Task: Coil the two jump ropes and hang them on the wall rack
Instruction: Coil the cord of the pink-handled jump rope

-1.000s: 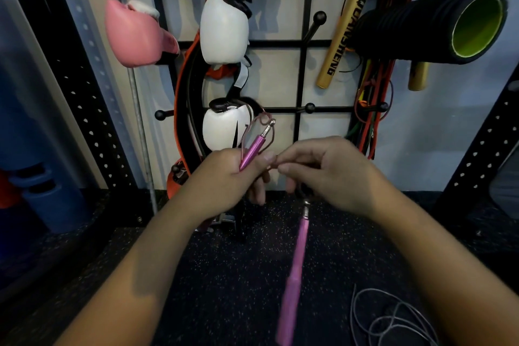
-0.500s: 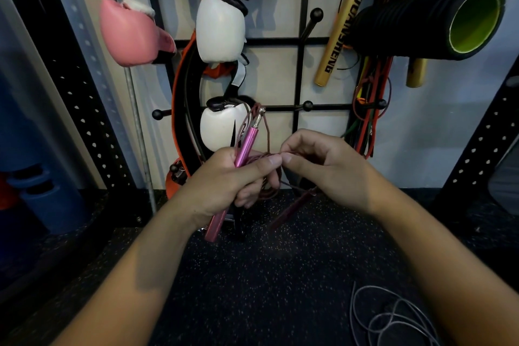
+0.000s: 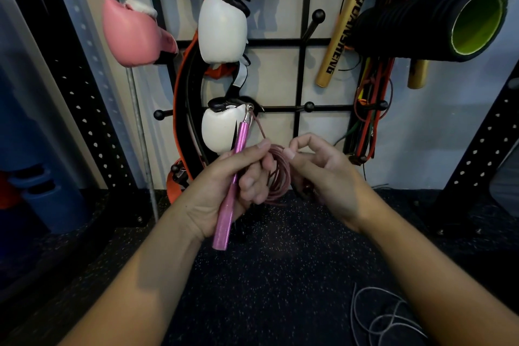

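My left hand [image 3: 224,185] grips a pink jump rope handle [image 3: 234,177], which stands tilted with its metal swivel end pointing up. The same hand also holds the coiled reddish cord [image 3: 279,174] of that rope. My right hand [image 3: 325,174] pinches the top of the coil between thumb and curled forefinger. The rope's other handle is mostly hidden behind my right hand. A second jump rope, a grey cord [image 3: 387,317], lies loose on the dark floor at lower right. The black wall rack [image 3: 302,76] with ball-tipped pegs is straight ahead.
On the rack hang a pink boxing glove [image 3: 132,34], two white gloves [image 3: 223,28], gold bats [image 3: 339,34], a black foam roller [image 3: 438,22], coloured bands [image 3: 370,115] and an orange-black hoop [image 3: 182,109]. One bare peg [image 3: 309,106] sticks out just above my hands. Perforated black uprights flank both sides.
The second pink handle, which hung below my right hand, has been drawn up out of sight. The cord is now gathered in loops between my hands, and the held handle sits higher.
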Tool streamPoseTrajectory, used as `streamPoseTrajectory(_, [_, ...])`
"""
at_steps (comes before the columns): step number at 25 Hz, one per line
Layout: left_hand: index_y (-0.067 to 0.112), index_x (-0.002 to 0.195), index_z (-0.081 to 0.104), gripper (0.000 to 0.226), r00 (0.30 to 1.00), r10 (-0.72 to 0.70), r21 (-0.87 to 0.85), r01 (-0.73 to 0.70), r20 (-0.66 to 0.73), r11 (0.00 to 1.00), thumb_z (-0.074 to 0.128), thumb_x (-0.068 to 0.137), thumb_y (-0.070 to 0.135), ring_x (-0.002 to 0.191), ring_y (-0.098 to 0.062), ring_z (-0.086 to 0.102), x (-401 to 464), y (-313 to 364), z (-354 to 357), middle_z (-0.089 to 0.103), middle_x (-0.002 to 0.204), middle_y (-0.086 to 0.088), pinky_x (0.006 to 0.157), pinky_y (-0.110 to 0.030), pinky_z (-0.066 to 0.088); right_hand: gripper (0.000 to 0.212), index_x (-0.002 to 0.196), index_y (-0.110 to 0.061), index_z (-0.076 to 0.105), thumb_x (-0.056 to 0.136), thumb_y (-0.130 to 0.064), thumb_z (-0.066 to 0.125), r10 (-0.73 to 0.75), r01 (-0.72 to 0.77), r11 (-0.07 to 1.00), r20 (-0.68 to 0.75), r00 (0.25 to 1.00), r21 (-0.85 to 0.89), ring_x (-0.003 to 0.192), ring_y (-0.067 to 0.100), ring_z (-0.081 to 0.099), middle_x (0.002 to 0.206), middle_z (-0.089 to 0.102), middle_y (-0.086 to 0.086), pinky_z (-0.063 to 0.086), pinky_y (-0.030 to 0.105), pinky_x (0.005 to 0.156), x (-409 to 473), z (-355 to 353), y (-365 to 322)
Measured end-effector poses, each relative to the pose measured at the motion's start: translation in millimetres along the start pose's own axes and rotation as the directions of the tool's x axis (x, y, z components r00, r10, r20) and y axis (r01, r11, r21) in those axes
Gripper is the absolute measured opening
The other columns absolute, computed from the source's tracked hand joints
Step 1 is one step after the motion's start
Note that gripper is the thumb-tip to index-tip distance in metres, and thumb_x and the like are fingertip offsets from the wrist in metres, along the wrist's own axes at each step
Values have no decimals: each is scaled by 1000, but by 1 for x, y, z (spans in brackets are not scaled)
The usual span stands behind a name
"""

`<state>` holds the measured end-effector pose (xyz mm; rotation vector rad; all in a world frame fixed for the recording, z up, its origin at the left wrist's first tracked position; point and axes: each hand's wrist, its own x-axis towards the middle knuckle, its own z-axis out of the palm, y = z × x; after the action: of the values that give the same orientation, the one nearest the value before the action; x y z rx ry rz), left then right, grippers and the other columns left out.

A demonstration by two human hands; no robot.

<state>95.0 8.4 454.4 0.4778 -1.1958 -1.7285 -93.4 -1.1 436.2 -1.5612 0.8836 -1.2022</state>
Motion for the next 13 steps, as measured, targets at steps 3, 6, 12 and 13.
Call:
streamPoseTrajectory(3, [5,79,65,27,993,62,-225,-84,-102,971,56,92,27,37,-2,46,4,0,8,49,44,9,46,-17,47,35,109,-3,57,95,-34,65,69,-72,995,47,996,62,65,28,60,63,59,-1,54,40,71,-2,7,20])
streamPoseTrajectory(6, [5,79,66,24,970,88,-262,-148,-229,954,59,94,23,39,-2,49,10,-4,8,52,47,8,47,-17,49,24,121,-7,52,106,-26,54,93,-98,995,122,988,32,53,25,52,66,58,5,46,35,52,-6,20,24])
streamPoseTrajectory(12, [9,71,60,24,957,86,-168,-136,-278,976,63,89,25,32,-2,42,7,-6,11,43,36,10,47,-18,48,37,128,-10,54,111,-39,38,101,-117,985,129,987,126,61,28,53,87,67,8,40,39,59,-17,33,13])
streamPoseTrajectory(13, [7,71,61,23,959,100,-179,-150,-264,972,64,87,24,31,-1,41,7,-7,13,44,36,10,44,-16,46,43,130,-12,55,108,-44,37,90,-114,978,138,986,174,61,28,53,93,65,13,38,39,58,-19,34,14])
